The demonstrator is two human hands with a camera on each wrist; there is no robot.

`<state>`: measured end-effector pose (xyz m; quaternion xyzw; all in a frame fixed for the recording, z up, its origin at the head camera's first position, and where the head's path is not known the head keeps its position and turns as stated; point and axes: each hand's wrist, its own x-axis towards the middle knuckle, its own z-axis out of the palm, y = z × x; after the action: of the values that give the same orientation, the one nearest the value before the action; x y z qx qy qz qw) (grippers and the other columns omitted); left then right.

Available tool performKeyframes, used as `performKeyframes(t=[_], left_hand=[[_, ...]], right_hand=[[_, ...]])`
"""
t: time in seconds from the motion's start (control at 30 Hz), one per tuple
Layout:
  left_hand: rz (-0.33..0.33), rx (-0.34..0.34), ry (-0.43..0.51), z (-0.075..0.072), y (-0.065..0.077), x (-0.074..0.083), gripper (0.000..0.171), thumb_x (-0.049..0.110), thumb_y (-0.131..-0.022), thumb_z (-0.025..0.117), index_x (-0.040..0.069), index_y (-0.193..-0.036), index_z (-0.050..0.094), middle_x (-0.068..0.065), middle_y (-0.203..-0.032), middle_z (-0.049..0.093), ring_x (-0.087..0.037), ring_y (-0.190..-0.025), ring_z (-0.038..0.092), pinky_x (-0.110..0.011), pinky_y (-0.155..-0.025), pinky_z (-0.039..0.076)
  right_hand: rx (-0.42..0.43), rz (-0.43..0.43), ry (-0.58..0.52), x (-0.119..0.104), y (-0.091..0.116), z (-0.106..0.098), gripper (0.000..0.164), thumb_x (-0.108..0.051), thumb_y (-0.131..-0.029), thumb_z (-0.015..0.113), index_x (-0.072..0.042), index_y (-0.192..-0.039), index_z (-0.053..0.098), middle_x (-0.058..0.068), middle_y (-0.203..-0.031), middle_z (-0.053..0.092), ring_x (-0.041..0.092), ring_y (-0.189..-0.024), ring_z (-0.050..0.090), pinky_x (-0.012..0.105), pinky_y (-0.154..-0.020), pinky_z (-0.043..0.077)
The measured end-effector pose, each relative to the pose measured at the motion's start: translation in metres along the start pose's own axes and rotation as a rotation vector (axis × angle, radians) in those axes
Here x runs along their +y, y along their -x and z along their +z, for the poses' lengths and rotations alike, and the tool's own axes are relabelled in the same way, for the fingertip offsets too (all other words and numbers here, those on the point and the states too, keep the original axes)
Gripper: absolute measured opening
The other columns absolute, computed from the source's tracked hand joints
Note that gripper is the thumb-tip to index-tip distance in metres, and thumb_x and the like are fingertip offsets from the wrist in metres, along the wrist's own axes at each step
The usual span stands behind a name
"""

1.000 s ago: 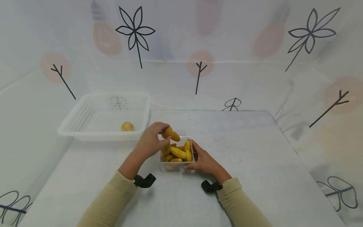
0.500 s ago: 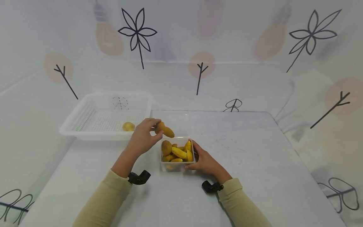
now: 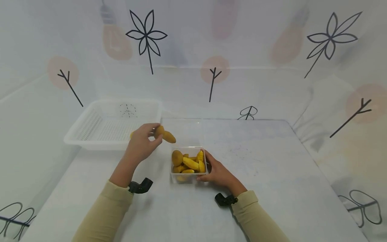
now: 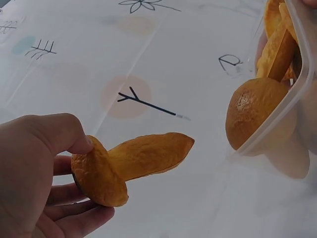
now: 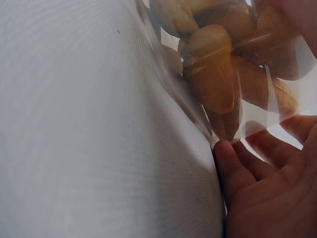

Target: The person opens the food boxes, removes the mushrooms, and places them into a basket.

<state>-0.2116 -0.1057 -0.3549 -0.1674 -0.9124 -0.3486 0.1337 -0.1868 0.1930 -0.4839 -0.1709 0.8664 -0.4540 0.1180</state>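
In the head view my left hand (image 3: 140,143) pinches a yellow-brown mushroom (image 3: 168,136) above the table, left of a clear plastic box (image 3: 193,178). The left wrist view shows thumb and fingers on the cap, with the stem (image 4: 151,154) pointing away toward the right. My right hand (image 3: 219,173) grips the right side of the box, thumb at the front and fingers behind. Several yellow mushrooms (image 3: 191,163) fill the box, one round cap (image 3: 177,158) standing up at its left. Through the clear wall in the right wrist view, more mushrooms (image 5: 210,69) press close together.
A white perforated basket (image 3: 99,145) stands at the back left of the white table (image 3: 260,201). A bit of something yellow (image 3: 131,134) in it peeks past my left hand. Behind rises a white cloth wall (image 3: 181,90) printed with flowers and twigs.
My left hand has carried the mushroom up and left, from over the box toward the basket, uncovering the round cap in the box. The right hand and the box stay put.
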Motion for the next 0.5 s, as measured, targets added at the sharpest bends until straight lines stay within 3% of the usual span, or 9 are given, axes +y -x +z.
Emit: performKeyframes(t=[0.5], left_hand=[[-0.001, 0.150, -0.030, -0.015, -0.003, -0.028, 0.038, 0.020, -0.093, 0.059, 0.004, -0.128, 0.058, -0.016, -0.123, 0.065, -0.033, -0.108, 0.066, -0.046, -0.094, 0.054]], right_hand=[[0.001, 0.018, 0.001, 0.000, 0.001, 0.001, 0.118, -0.045, -0.069, 0.085, -0.032, -0.156, 0.006, -0.002, -0.161, 0.021, 0.026, -0.146, 0.030, 0.049, -0.119, 0.027]])
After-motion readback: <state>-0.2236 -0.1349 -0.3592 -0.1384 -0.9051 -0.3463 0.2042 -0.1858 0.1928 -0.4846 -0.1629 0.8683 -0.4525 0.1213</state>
